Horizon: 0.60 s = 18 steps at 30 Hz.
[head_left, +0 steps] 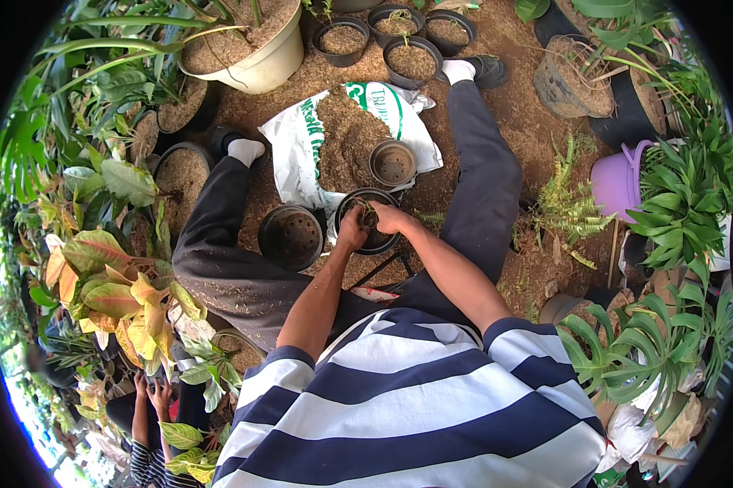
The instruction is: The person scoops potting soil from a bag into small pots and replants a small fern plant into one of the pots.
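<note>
Between my legs stands a black plastic pot, and both hands are down in its mouth. My left hand is closed at the pot's left side, its fingertips on a small plant with thin stems or roots. From the other side my right hand pinches the same small plant; the fingers partly hide it. Just beyond, a smaller brown pot sits on a white sack spread with loose brown potting mix. A wider black pot with drain holes stands left of my hands.
Several black pots of soil stand ahead, beside a large cream pot. Leafy plants crowd the left. A fern and a purple bucket are at right. Another person's hands show at lower left.
</note>
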Motion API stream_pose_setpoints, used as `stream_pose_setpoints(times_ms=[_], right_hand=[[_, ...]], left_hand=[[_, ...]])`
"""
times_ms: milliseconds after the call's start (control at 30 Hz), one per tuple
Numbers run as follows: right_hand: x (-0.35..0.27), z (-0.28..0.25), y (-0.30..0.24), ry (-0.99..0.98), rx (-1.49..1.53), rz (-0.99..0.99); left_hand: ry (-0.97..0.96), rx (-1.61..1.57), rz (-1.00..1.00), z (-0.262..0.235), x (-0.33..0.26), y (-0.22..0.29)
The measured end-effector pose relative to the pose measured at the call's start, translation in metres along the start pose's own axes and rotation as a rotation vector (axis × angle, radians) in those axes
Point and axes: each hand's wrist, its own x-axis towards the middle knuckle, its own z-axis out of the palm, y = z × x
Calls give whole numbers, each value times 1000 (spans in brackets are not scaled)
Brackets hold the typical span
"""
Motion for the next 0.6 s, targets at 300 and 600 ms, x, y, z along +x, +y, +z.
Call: stream_pose_setpoints(times_ms=[300, 600], right_hand=[[-8, -7, -6, -41, 9, 54], [-14, -10, -15, -61, -21, 53]], left_hand=[[-57, -219, -150, -12, -2, 29], [-69, -400, -157, -1, 0, 7]])
